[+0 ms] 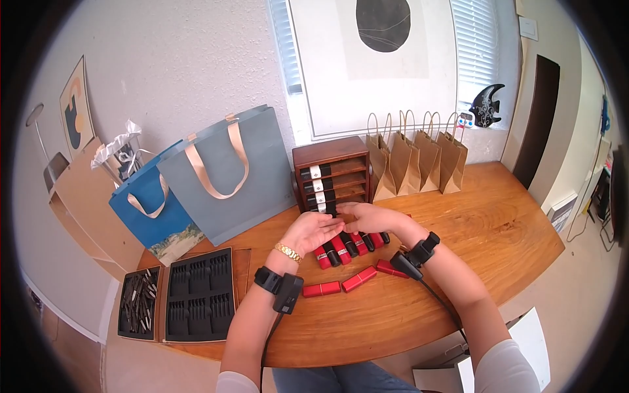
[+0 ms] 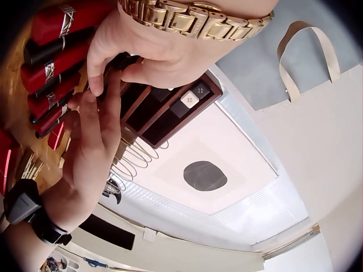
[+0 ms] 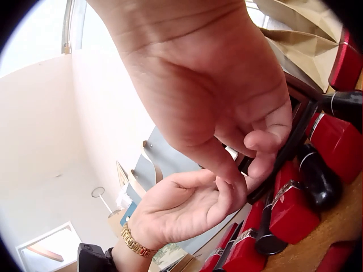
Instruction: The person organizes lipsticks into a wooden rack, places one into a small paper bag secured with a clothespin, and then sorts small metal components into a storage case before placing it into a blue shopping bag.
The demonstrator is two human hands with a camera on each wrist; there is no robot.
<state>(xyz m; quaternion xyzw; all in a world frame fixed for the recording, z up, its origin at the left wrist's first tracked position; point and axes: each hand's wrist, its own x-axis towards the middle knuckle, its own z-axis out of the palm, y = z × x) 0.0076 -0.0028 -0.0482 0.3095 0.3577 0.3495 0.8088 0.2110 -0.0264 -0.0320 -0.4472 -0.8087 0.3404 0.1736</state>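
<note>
My left hand (image 1: 313, 234) lies palm up in front of a dark wooden rack (image 1: 331, 152), its fingers relaxed and pointing right. From the other side my right hand (image 1: 372, 217) bends its fingers down at the rack's lowest level, and the fingertips of both hands overlap in the right wrist view. What lies between the right fingers is hidden, so I cannot tell whether they hold anything. Black and white square tubes (image 1: 318, 186) fill the left part of the rack's shelves. Just below the hands stretches a row of red and black lipsticks (image 3: 292, 212) with silver bands.
Nearer me lie loose red lipsticks (image 1: 360, 278). At the left are a black tray (image 1: 200, 295) with slots and a box of thin dark sticks (image 1: 139, 302). Grey-blue gift bag (image 1: 262, 177) and blue bag (image 1: 141, 209) stand behind, several brown paper bags (image 1: 406, 167) at the right.
</note>
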